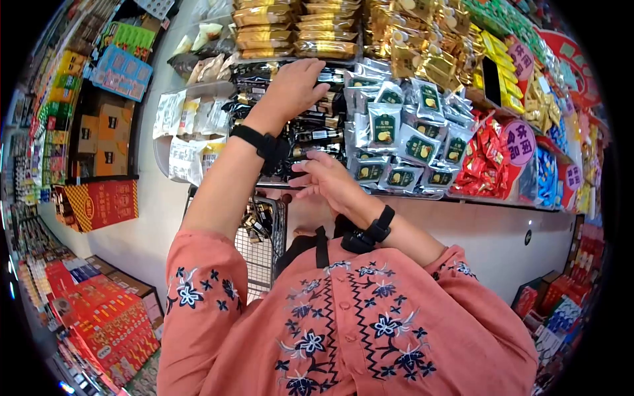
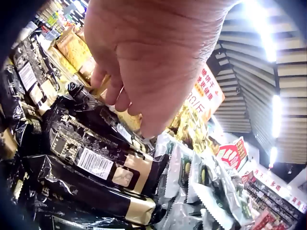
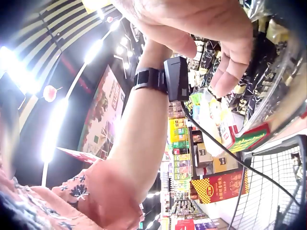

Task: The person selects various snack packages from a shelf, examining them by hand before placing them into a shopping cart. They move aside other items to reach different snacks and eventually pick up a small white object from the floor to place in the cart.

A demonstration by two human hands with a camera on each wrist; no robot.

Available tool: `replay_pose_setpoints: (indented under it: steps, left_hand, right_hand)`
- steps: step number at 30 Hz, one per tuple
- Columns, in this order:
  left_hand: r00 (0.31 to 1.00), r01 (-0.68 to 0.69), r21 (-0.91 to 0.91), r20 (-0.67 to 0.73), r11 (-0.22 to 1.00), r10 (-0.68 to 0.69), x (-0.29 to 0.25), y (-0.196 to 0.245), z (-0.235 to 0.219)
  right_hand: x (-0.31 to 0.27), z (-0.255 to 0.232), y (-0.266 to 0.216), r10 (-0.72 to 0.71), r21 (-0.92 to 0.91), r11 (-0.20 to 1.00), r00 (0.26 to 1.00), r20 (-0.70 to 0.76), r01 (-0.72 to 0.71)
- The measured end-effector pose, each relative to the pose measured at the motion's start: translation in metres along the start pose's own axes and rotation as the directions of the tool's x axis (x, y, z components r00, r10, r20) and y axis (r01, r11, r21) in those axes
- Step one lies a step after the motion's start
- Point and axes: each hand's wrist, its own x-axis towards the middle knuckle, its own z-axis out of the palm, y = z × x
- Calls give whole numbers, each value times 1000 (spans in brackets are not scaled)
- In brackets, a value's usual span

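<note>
Black-and-gold wrapped snack packets (image 1: 320, 135) fill a bin in front of me. My left hand (image 1: 294, 89) reaches over the far part of that bin, palm down, its fingers loosely bent. In the left wrist view, the fingertips (image 2: 123, 101) hang just above the black packets (image 2: 96, 163), and nothing shows between them. Lower down, my right hand (image 1: 333, 181) is by the bin's front edge with fingers loosely spread and holding nothing. The right wrist view shows its fingers (image 3: 228, 76) overlapping the black packets.
Silver packets with green labels (image 1: 419, 145) lie to the right, white packets (image 1: 188, 158) to the left, and gold packets (image 1: 264, 36) behind. A shopping cart (image 1: 281, 231) with some black packets inside stands below the counter. Red packets (image 1: 485, 155) lie farther right.
</note>
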Motion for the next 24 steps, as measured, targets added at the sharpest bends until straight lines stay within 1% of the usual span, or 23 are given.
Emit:
replay_pose_setpoints:
  steps: [1,4,5,8,9,12,13,16,17,20,21,24]
  left_hand:
    - [1000,-10,37,19,999,9,2,-3,7]
    - [999,-27,171,30,985,22,7,-2,16]
    - [999,-3,189,43,982,-5,11,-2,17]
    - [987,52,328,128,943,-98,17,-1,17]
    - [990,19,345,123,938,-65,18,-9,22]
    - [970,-144,427,241,893,41,19,-32,30]
    - [970,-190,392,219,900,109,19,-40,35]
    - [938,-247,382,324,890,122,23,-26,21]
    - [951,-76,302,308,950,-22,27,-26,25]
    - [984,26,251,164,968,-69,25,-25,30]
    - [969,1,290,236,957,-72,27,-27,28]
    - [917,-17,402,371,915,-146,33,-16,17]
  right_hand:
    - [0,-1,-3,-8,13,1000,1000,19,8]
    - [7,-10,1,-21,60,998,1000,13,20]
    - [8,-11,1,-25,100,995,1000,12,24]
    - [14,-14,3,-40,202,979,999,13,36]
    - [17,-15,4,-43,230,972,999,15,39]
    - [21,-15,7,-57,282,958,998,10,52]
    - [21,-15,7,-62,294,954,998,6,58]
    - [25,-17,7,-48,311,949,999,-16,50]
    - [25,-18,7,-52,316,947,999,-15,54]
    - [26,-18,5,-63,324,944,998,-23,67]
    - [24,-16,5,-63,321,945,997,-35,71]
    - [25,-16,5,-71,328,941,996,-50,83]
